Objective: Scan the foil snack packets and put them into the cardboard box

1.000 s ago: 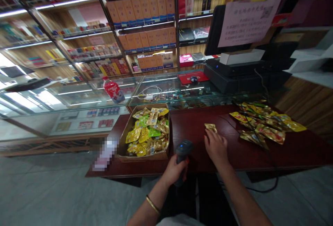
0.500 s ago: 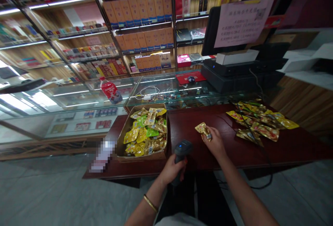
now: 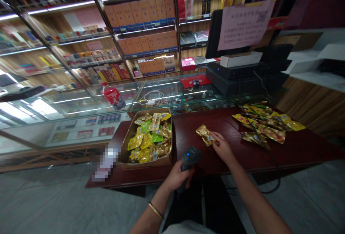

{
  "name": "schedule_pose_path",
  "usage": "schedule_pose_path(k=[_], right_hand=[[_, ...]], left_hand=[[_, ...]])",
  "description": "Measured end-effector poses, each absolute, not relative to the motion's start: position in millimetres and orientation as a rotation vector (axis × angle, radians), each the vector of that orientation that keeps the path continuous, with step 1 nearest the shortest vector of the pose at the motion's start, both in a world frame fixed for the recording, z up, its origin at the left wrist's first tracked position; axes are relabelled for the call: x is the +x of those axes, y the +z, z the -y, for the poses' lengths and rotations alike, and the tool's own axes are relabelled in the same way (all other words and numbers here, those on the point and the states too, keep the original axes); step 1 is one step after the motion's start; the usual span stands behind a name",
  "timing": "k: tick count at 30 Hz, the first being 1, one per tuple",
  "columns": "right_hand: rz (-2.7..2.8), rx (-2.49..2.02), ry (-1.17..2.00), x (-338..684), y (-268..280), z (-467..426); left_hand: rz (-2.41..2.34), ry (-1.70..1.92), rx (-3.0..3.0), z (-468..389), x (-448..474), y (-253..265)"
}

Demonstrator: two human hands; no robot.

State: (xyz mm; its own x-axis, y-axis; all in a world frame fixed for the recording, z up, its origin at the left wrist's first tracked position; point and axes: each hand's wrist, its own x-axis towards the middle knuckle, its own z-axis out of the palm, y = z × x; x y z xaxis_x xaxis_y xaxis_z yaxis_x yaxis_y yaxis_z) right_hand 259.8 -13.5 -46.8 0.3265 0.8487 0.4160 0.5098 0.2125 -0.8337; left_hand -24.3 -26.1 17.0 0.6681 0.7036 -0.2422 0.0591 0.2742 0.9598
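Observation:
My left hand (image 3: 178, 177) is wrapped round the grip of a dark barcode scanner (image 3: 191, 156), which has a small blue light on its head. My right hand (image 3: 222, 147) pinches the right edge of a gold snack packet (image 3: 205, 135), held over the table with its broad face turned up. Left of the scanner, a cardboard box (image 3: 172, 155) is full of gold, yellow and green snack packets (image 3: 147, 140). A loose pile of similar packets (image 3: 269, 122) lies on the table to the right of my right hand.
The dark red wooden table (image 3: 185, 126) meets a glass display counter (image 3: 172, 92) behind it. On the counter stand a red-labelled bottle (image 3: 113, 96) and a monitor with a paper sign (image 3: 245, 23). A black cable (image 3: 275, 165) runs over the table's right side. A blurred-out item (image 3: 106, 164) lies at the left corner.
The packet in my right hand has turned flatter and shows more of its face, and my fingers have shifted to its right edge. The scanner's head has tipped slightly; the view has shifted a little.

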Motion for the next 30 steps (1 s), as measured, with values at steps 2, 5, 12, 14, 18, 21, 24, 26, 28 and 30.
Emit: schedule_pose_path(k=[2,5,12,14,18,21,24,26,28,30], right_hand=[[1.327,-1.433,0.367,257,-45,15],[1.349,-1.43,0.34,253,-43,17],[1.462,-1.371,0.16,255,-40,15],[1.463,-1.386,0.154,255,-40,15],[1.439,-1.455,0.2,254,-39,16],[1.455,-1.441,0.183,253,-37,16],[1.476,-1.42,0.152,253,-36,16],[1.482,-1.417,0.141,253,-35,16],[1.485,-1.415,0.138,252,-35,16],[1.483,-1.419,0.146,252,-35,17]], left_hand=[[-0.746,0.492,1.24,26,-24,17],[-0.738,0.506,1.238,27,-23,18],[-0.754,0.524,1.235,28,-23,20],[-0.746,0.522,1.238,28,-23,21],[-0.736,0.54,1.253,29,-23,21],[-0.755,0.569,1.236,30,-23,20],[-0.761,0.572,1.229,31,-23,19],[-0.758,0.565,1.235,31,-23,19],[-0.756,0.568,1.237,31,-24,17],[-0.749,0.57,1.243,31,-25,16]])
